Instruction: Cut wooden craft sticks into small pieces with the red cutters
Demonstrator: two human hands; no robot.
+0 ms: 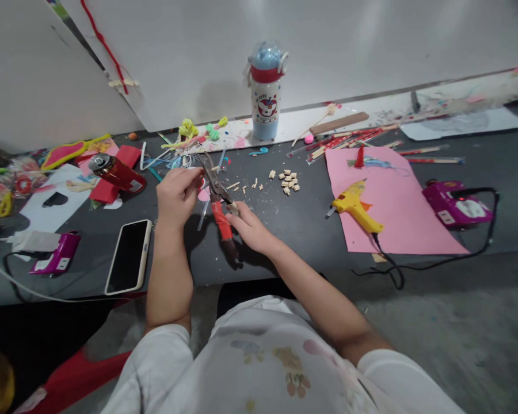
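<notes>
My right hand (251, 228) is closed round the red handles of a pair of metal cutters (217, 198) whose dark blades point away from me. My left hand (178, 192) is curled beside the blades, fingers pinched on something small that I cannot make out. Just past the blades lie several short cut wooden bits (288, 180) and crumbs on the dark table (302, 221).
A phone (128, 256) lies face up at left, beside a purple device (56, 259) with a white cable. A red can (116, 172) lies on its side. A bottle (265, 92) stands at the back. A yellow glue gun (356, 207) rests on pink paper (392, 201); another purple device (455, 204) sits right.
</notes>
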